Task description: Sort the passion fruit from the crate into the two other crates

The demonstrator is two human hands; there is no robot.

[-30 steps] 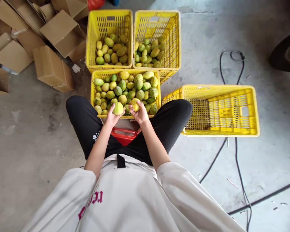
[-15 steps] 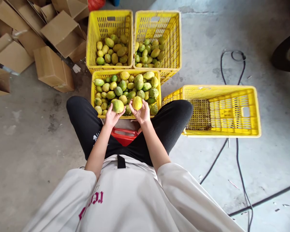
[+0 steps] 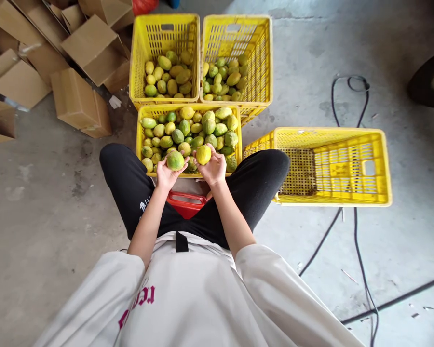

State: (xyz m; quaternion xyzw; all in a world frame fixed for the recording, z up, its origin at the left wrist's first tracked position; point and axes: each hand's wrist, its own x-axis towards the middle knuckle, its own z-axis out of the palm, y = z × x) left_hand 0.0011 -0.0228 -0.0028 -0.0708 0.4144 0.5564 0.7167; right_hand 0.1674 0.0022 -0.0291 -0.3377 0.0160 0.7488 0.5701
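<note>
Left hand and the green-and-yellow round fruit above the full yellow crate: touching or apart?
Touching: the head view shows the left hand cupped under the green-and-yellow round fruit, fingers against its sides.

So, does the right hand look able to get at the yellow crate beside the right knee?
Probably yes: the crate looks open on top, though the right hand holds a yellow fruit and must clear the right knee.
</note>
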